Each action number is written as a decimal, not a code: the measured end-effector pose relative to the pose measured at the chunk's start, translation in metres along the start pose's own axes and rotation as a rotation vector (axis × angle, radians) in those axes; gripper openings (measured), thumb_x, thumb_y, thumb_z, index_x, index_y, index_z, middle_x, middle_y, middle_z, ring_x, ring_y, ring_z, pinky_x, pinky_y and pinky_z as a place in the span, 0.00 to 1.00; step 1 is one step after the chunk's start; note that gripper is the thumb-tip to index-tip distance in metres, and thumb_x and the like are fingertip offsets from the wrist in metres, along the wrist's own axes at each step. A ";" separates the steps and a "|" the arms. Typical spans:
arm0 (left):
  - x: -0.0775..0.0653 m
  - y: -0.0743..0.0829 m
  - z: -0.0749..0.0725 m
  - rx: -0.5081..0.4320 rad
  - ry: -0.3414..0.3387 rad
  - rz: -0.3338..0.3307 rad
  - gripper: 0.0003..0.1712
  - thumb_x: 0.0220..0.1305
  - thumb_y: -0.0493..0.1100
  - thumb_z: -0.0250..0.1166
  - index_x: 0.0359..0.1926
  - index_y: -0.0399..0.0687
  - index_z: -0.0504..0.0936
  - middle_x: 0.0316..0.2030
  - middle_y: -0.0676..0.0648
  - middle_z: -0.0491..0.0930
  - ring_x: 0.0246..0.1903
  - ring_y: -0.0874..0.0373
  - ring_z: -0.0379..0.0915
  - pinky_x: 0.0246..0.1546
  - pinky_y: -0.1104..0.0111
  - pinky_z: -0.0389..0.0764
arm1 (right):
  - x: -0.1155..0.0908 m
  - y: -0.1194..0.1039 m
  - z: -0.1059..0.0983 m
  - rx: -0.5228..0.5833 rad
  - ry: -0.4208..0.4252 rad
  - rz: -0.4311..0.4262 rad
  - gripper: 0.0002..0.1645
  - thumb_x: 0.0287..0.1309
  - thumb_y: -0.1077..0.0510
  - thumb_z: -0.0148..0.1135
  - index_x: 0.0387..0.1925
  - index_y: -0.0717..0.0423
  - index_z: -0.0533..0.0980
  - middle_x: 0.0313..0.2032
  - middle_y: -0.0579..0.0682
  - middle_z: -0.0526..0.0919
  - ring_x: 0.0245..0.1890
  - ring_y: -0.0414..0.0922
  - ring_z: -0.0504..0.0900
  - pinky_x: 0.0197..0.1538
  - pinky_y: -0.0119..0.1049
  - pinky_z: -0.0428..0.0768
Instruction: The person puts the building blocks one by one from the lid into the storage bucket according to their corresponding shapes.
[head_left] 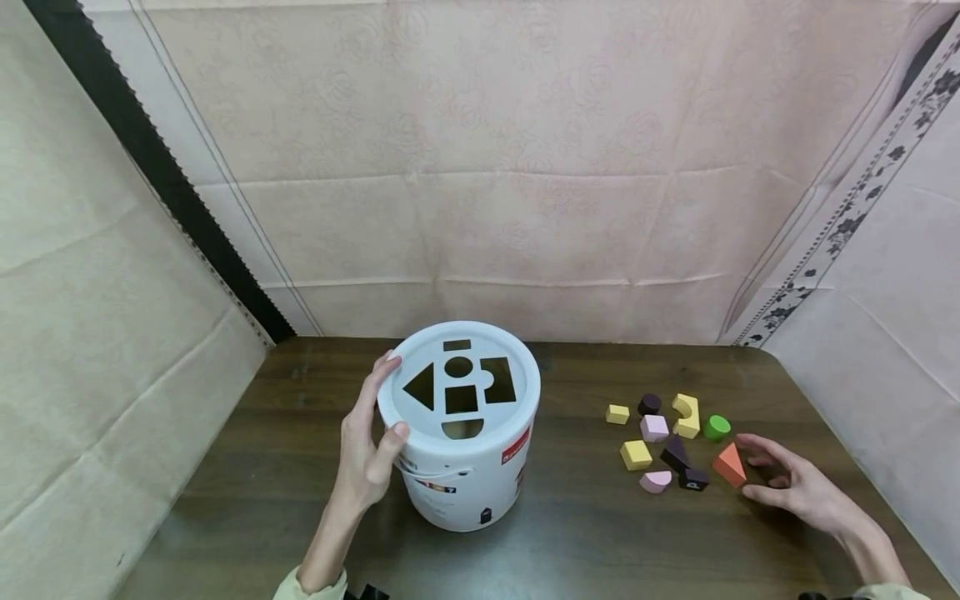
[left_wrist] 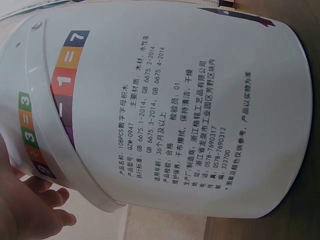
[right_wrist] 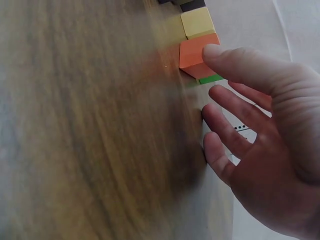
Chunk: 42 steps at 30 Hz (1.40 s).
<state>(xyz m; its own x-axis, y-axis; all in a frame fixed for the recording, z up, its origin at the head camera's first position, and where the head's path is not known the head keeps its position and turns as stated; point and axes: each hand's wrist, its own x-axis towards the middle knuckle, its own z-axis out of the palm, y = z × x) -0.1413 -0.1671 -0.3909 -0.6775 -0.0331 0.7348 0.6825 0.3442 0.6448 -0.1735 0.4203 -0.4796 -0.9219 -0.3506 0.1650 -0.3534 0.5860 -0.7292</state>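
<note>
A white bucket [head_left: 465, 504] stands upright on the table, its lid [head_left: 397, 408] pierced with several shaped holes. My left hand [head_left: 367, 458] grips the lid's left edge, index finger at the back and thumb in front; its other fingers show curled beside the bucket [left_wrist: 200, 100] in the left wrist view. On the right, my right hand [head_left: 802, 487] reaches around an orange triangular block [head_left: 729, 465], thumb and fingers spread apart. In the right wrist view the thumb tip overlaps the orange block [right_wrist: 192, 52]; whether it touches I cannot tell.
Left of the orange block lie a green cylinder [head_left: 717, 428], a yellow notched block [head_left: 687, 417], yellow blocks [head_left: 636, 456], pinkish blocks [head_left: 655, 428] and dark blocks [head_left: 676, 454]. Pale cloth walls [head_left: 525, 233] rise behind and beside the brown wooden table [head_left: 585, 533].
</note>
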 end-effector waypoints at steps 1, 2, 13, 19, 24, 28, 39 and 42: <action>0.000 0.000 0.000 0.000 -0.002 0.000 0.39 0.67 0.61 0.54 0.70 0.40 0.69 0.69 0.41 0.67 0.69 0.45 0.60 0.66 0.65 0.60 | 0.000 0.000 0.000 0.000 -0.003 0.001 0.40 0.56 0.66 0.71 0.67 0.69 0.64 0.57 0.25 0.71 0.51 0.27 0.72 0.40 0.32 0.76; 0.000 0.000 0.000 0.000 -0.004 0.000 0.39 0.67 0.61 0.54 0.70 0.40 0.69 0.69 0.42 0.67 0.70 0.45 0.60 0.66 0.65 0.60 | 0.001 0.001 -0.001 0.001 -0.006 0.002 0.40 0.56 0.66 0.71 0.67 0.69 0.64 0.57 0.24 0.71 0.51 0.28 0.73 0.40 0.33 0.76; 0.001 -0.001 0.000 0.000 -0.005 0.003 0.39 0.68 0.61 0.54 0.70 0.39 0.69 0.69 0.42 0.67 0.69 0.44 0.60 0.66 0.65 0.61 | 0.007 0.002 -0.002 -0.039 -0.015 0.011 0.38 0.54 0.68 0.73 0.64 0.68 0.67 0.50 0.37 0.80 0.46 0.31 0.76 0.38 0.33 0.76; 0.001 -0.002 0.001 -0.002 0.002 0.002 0.39 0.67 0.60 0.54 0.70 0.39 0.69 0.69 0.42 0.68 0.69 0.45 0.61 0.65 0.65 0.61 | 0.009 0.003 -0.002 -0.067 -0.013 0.026 0.38 0.53 0.66 0.73 0.64 0.68 0.68 0.46 0.47 0.82 0.44 0.32 0.77 0.36 0.32 0.75; 0.001 0.000 0.001 0.004 0.003 -0.002 0.39 0.67 0.61 0.54 0.70 0.40 0.69 0.69 0.42 0.68 0.69 0.45 0.62 0.65 0.66 0.62 | 0.010 0.002 -0.001 -0.059 -0.006 0.014 0.37 0.52 0.67 0.74 0.63 0.69 0.69 0.43 0.48 0.81 0.42 0.33 0.77 0.36 0.32 0.75; 0.000 0.000 0.000 0.009 0.003 0.000 0.39 0.68 0.61 0.53 0.70 0.40 0.69 0.69 0.42 0.68 0.68 0.44 0.62 0.64 0.66 0.63 | 0.011 0.004 0.000 -0.024 0.003 -0.004 0.36 0.51 0.69 0.74 0.61 0.69 0.71 0.41 0.47 0.82 0.40 0.35 0.78 0.34 0.31 0.75; 0.000 -0.002 0.001 0.010 0.006 0.012 0.40 0.68 0.63 0.53 0.69 0.39 0.69 0.69 0.41 0.68 0.68 0.44 0.63 0.63 0.67 0.63 | 0.010 0.005 0.004 -0.037 0.039 0.011 0.34 0.49 0.69 0.75 0.59 0.69 0.72 0.41 0.46 0.83 0.39 0.34 0.78 0.33 0.31 0.75; 0.000 -0.001 0.000 0.010 0.003 0.008 0.41 0.68 0.64 0.53 0.70 0.39 0.69 0.69 0.41 0.67 0.68 0.44 0.63 0.64 0.67 0.63 | 0.010 0.004 0.005 -0.044 0.043 0.013 0.34 0.50 0.68 0.75 0.59 0.67 0.73 0.42 0.45 0.82 0.39 0.34 0.78 0.33 0.31 0.76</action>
<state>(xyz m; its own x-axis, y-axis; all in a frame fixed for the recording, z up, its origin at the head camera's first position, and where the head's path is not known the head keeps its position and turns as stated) -0.1420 -0.1671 -0.3922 -0.6712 -0.0335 0.7406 0.6849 0.3541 0.6368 -0.1832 0.4159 -0.4842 -0.9320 -0.3119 0.1846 -0.3471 0.6219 -0.7019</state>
